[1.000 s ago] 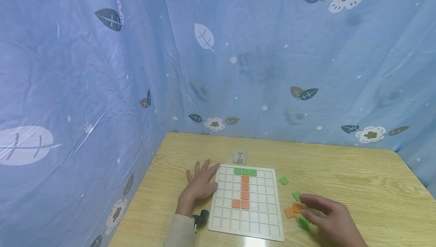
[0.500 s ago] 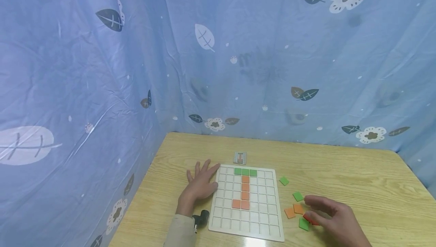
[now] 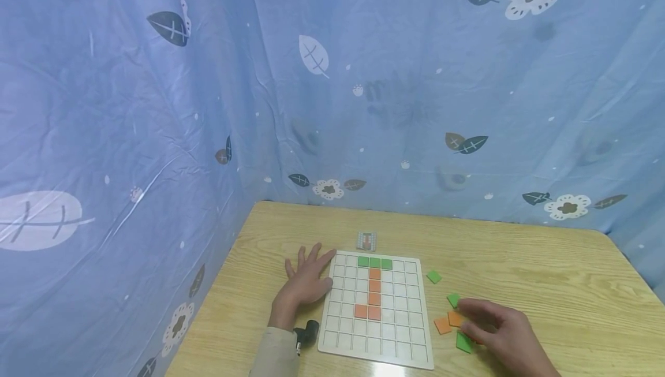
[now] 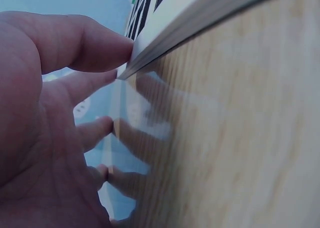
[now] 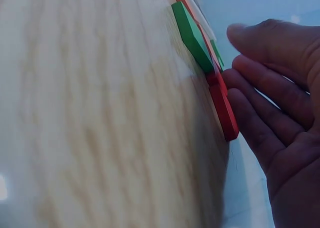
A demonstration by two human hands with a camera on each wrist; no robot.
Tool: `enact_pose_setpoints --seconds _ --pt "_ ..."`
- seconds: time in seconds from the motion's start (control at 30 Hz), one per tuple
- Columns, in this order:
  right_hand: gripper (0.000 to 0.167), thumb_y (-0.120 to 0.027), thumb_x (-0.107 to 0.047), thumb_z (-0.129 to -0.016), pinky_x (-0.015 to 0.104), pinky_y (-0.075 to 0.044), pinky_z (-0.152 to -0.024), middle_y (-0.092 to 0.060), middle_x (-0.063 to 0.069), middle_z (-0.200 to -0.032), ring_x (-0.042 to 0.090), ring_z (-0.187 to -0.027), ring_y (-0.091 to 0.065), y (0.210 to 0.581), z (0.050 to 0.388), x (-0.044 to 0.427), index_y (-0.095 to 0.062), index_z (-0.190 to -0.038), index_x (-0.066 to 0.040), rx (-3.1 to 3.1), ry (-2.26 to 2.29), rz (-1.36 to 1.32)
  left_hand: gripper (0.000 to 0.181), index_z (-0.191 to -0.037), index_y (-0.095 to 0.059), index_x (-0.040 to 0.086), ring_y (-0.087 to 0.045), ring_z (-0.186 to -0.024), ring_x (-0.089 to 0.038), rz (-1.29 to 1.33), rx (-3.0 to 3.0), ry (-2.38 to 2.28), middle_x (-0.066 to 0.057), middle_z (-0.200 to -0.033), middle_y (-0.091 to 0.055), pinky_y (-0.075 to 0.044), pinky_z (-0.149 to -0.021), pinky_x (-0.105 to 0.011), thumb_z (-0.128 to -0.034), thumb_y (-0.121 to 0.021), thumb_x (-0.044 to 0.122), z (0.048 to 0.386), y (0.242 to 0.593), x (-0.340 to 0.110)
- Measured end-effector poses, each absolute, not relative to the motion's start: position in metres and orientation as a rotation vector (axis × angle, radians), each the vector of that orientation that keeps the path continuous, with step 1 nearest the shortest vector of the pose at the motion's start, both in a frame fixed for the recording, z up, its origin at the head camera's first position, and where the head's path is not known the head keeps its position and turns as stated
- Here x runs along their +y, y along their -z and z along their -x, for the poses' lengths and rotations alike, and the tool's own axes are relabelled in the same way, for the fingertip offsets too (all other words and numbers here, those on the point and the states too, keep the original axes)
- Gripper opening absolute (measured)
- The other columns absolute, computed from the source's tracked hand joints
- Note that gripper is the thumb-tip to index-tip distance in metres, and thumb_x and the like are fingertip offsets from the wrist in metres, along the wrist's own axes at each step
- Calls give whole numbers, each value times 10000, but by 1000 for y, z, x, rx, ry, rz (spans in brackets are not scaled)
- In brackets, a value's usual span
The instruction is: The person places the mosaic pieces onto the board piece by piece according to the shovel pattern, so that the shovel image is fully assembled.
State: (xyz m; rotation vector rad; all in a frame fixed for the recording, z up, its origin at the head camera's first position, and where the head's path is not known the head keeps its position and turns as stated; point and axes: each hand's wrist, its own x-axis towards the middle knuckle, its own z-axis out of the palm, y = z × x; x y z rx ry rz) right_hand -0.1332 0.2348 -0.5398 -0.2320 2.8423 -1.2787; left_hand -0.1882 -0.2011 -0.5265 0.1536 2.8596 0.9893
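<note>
My left hand (image 3: 306, 282) lies with fingers spread at the left edge of a white grid board (image 3: 405, 331). In the left wrist view the thumb and index fingertips touch the board's edge (image 4: 182, 25). On the board stand several green tiles (image 3: 375, 262) in a row and several orange tiles (image 3: 374, 286) below. My right hand (image 3: 504, 328) hovers over loose square tiles, its fingers gently bent and the thumb apart. Nothing shows between them. In the right wrist view red tiles (image 5: 225, 113) lie by the fingertips, with a green tile (image 5: 192, 38) beside them.
Two loose orange tiles (image 3: 443, 325) and more green tiles (image 3: 433, 277) lie right of the board. Behind the board lies a small pattern card (image 3: 366, 241). A patterned blue curtain (image 3: 415, 105) hangs along the wooden table's (image 3: 519, 261) back and left sides.
The right hand shifted slightly right, uncovering red tiles, then came back left over them. The left hand and the tiles on the board stayed put.
</note>
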Motion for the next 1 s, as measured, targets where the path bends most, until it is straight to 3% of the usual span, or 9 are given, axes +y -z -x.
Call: enact_pose_setpoints --seconds 0.53,1.0 --pt "339 -921 -72 -844 219 -647 -801 -832 -11 -1156 -31 -925 -742 539 134 222 -830 -1146 -197 2875 1230 288 752 -1647 -517 199 -30 -1678 -557 -156 2868 -973 -190 -1810 -256 105 -1236 -860 -900 -598 173 189 527 -202" --pt "294 -938 -153 -851 219 -650 -819 -828 -96 -1107 -10 -1013 -756 538 132 220 -835 -1101 -268 2985 1138 311 758 -1652 -511 206 -21 -1678 -560 -164 2860 -976 -190 -1811 -252 103 -1236 -861 -900 -600 181 189 529 -202"
